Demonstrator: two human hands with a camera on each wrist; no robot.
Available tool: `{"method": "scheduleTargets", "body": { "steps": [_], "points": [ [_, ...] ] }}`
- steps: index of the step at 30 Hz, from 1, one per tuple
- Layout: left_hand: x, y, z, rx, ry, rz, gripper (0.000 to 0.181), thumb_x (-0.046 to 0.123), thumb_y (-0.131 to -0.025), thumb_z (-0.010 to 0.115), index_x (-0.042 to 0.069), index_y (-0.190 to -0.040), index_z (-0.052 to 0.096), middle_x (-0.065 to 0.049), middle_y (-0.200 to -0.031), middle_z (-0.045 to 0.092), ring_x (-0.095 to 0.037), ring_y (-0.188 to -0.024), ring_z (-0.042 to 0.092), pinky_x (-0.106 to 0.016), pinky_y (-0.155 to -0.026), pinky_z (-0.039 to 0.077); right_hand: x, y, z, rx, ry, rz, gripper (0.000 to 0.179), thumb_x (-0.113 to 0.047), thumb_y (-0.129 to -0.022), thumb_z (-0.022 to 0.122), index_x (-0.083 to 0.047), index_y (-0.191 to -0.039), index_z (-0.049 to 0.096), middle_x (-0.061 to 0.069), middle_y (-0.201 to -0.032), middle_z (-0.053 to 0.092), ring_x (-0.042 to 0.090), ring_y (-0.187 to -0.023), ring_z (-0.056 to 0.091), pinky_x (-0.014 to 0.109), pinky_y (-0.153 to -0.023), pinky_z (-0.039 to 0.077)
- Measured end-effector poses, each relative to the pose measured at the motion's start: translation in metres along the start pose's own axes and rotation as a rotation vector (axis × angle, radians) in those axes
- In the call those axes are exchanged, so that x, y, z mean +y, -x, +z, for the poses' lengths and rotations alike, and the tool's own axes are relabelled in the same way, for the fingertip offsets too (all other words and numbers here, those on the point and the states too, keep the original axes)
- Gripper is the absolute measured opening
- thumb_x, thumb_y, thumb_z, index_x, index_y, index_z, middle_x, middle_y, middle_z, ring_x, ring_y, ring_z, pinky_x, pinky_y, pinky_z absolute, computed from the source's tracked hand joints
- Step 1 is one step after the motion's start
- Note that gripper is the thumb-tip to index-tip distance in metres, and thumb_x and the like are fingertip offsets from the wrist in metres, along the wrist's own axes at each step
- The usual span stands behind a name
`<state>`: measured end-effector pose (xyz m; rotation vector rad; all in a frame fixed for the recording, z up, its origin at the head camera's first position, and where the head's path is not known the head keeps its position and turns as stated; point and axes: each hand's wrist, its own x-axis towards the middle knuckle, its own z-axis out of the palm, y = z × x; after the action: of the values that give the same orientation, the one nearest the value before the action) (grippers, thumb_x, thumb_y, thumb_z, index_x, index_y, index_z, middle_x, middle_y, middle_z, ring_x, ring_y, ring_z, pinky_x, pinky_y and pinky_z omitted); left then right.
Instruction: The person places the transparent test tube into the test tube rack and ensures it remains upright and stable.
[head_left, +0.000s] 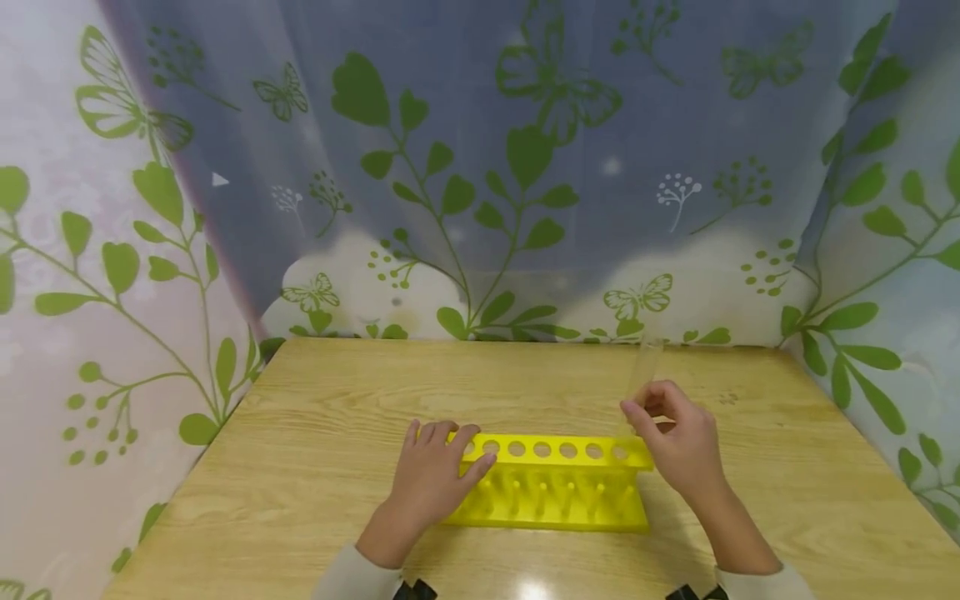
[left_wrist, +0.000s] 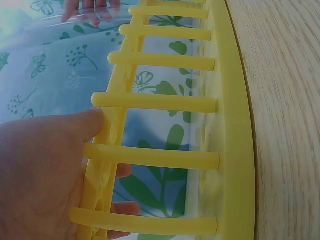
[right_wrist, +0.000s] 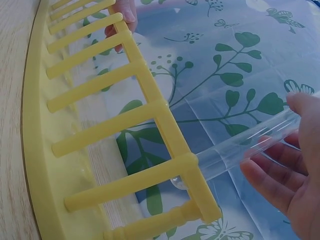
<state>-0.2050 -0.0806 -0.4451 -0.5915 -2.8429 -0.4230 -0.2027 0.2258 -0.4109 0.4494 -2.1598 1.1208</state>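
A yellow test tube rack (head_left: 551, 525) stands on the table, with a row of round holes in its top bar and upright pegs on its base. My left hand (head_left: 429, 477) grips the left end of the top bar, thumb in front and fingers behind, as the left wrist view shows on the rack (left_wrist: 237, 150). At the rack's right end, my right hand (head_left: 684, 442) pinches a clear glass test tube (head_left: 647, 367). In the right wrist view the tube (right_wrist: 240, 147) has its rounded bottom at the end hole of the top bar, just entering it.
The wood-grain table (head_left: 315, 467) carries the rack near its front. Behind it hangs a blue and white curtain (head_left: 480, 208) with green leaves and butterflies. Patterned cloth (head_left: 90, 333) also borders the table on the left and right sides.
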Motion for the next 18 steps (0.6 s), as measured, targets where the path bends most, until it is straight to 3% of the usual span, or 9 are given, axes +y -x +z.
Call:
{"method": "scheduleTargets", "body": {
  "steps": [9,13,18],
  "points": [
    [0.001,-0.001,0.0,0.009,0.003,0.001,0.049,0.053,-0.098,0.047,0.017,-0.129,0.058,-0.013,-0.123,0.058,-0.034,-0.119,0.051,-0.062,-0.109,0.025,-0.007,-0.002,0.001,0.023,-0.027,0.055,0.01,0.007,-0.088,0.065,-0.003,-0.087,0.061,0.009,-0.073,0.064,-0.002,-0.062,0.057,0.019,-0.051,0.052],
    [0.001,-0.001,0.0,0.011,0.003,-0.001,0.049,0.054,-0.098,0.047,0.018,-0.129,0.058,-0.012,-0.123,0.058,-0.033,-0.119,0.051,-0.062,-0.109,0.025,-0.01,-0.002,0.001,0.026,-0.022,0.041,0.011,0.008,-0.087,0.065,-0.002,-0.086,0.061,0.005,-0.072,0.063,-0.001,-0.06,0.057,0.019,-0.049,0.051],
    [0.003,0.0,-0.001,-0.002,0.012,-0.01,0.049,0.053,-0.098,0.047,0.017,-0.13,0.058,-0.013,-0.124,0.057,-0.034,-0.12,0.05,-0.062,-0.109,0.024,0.003,0.001,0.001,-0.002,-0.007,0.011,0.01,0.005,-0.088,0.066,-0.005,-0.088,0.062,0.009,-0.074,0.064,0.001,-0.062,0.058,0.015,-0.05,0.05]
  ]
}}
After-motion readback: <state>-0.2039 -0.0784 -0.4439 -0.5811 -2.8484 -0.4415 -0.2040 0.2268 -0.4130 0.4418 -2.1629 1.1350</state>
